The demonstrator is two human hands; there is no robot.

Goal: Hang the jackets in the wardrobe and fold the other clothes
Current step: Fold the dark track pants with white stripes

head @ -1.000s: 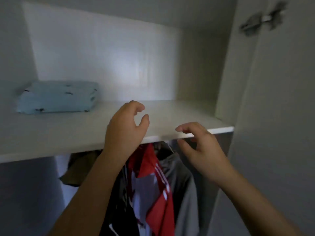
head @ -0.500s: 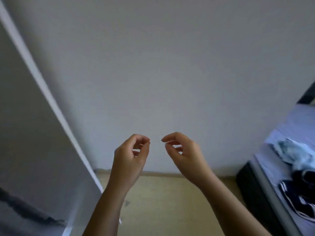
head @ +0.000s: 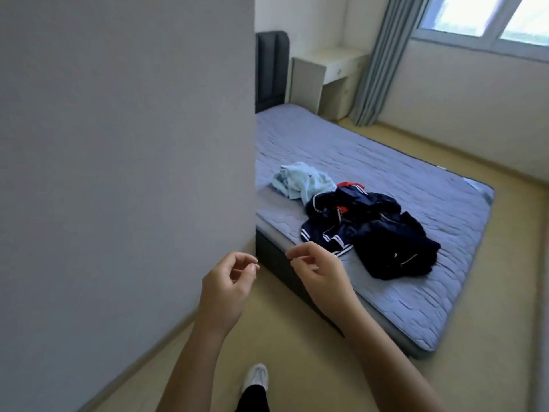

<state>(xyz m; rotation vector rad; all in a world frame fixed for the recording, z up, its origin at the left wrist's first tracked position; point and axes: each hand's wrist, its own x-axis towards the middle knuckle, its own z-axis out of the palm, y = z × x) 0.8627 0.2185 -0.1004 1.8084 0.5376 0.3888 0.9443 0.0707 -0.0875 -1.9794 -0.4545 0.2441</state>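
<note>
While your left hand (head: 228,281) and right hand (head: 322,272) hang loosely curled and empty before you, the clothes lie heaped on the bed (head: 416,173). A crumpled light blue garment (head: 303,181) touches a navy jacket (head: 356,215). The heap's long axis runs parallel to the mattress's near edge, with the jacket's white-striped hem nearest you.

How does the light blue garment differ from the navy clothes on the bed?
Colour: the light blue garment is pale; the navy clothes are dark with white stripes and red trim. Size: the light blue garment is the smaller heap, the navy clothes the larger. Both lie crumpled and unfolded on the bed.
</note>
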